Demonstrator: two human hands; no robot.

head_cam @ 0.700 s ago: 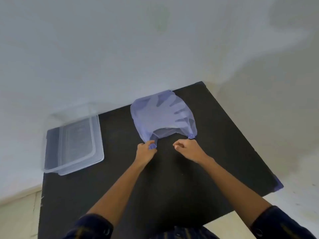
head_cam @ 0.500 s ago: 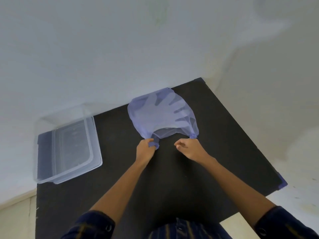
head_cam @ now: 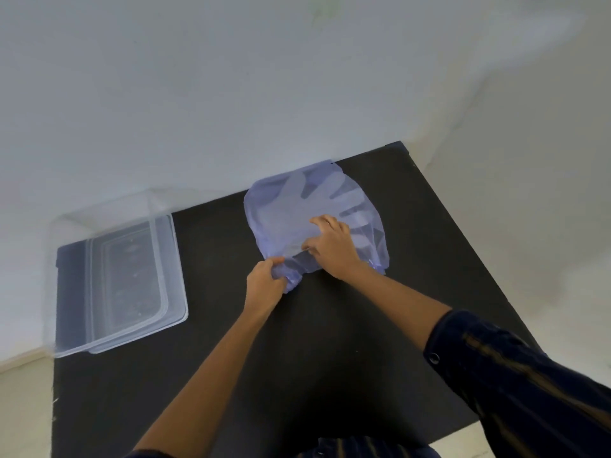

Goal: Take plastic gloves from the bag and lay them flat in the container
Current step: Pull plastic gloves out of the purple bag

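While the bag point(head_cam: 317, 209) mouth is pinched by the left hand point(head_cam: 264, 285) and the gloves point(head_cam: 327, 196) are grasped by the right hand point(head_cam: 332, 246), too many could be pulled out and crumpled.

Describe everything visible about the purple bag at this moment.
The bag is thin, translucent purple plastic, lying slumped on the black table near the wall. Pale glove shapes show through its skin. The left hand pinches its near handle; the right hand rests on it at the mouth, fingers bent.

left hand point(head_cam: 264, 285): closed grip, pinching | right hand point(head_cam: 332, 246): fingers curled, reaching forward
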